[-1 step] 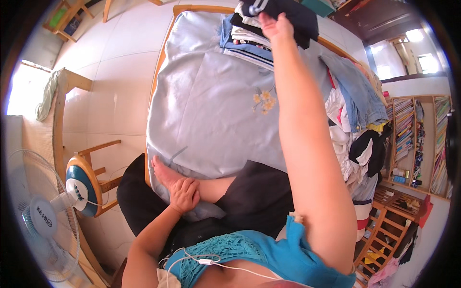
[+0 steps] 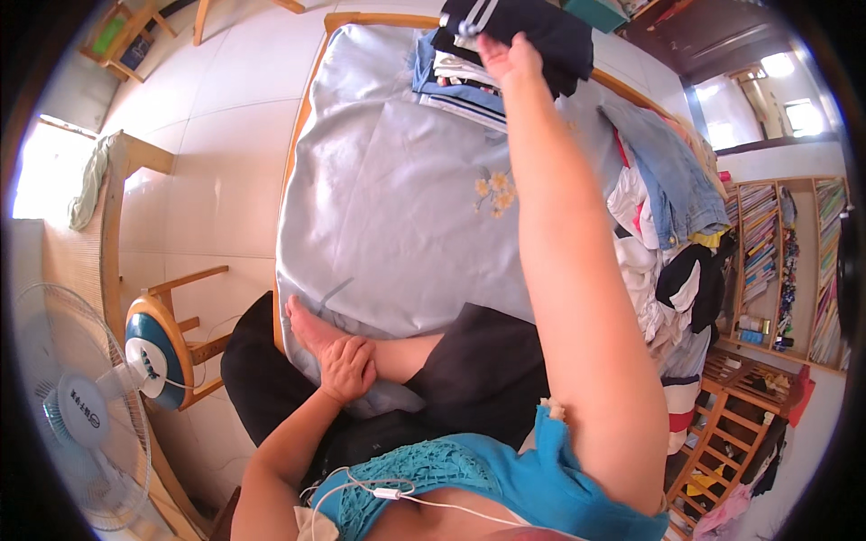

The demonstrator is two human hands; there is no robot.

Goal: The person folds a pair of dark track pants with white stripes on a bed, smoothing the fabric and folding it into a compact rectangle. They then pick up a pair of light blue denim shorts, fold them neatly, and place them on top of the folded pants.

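At the far end of the bed, my right hand grips the near edge of a folded navy garment with white stripes. Its fingers are partly hidden by the cloth. The garment lies over the top of a stack of folded clothes in blue, white and black. My left hand is wrapped round my ankle, close to the bed's near left corner.
The bed has a shiny grey cover with yellow flowers. Loose clothes and a denim garment are heaped along its right side. A fan and a round-seated stool stand left; a bookshelf stands right.
My right hand and the navy garment have shifted slightly left, and the garment covers more of the stack's top. My left hand stays on the ankle.
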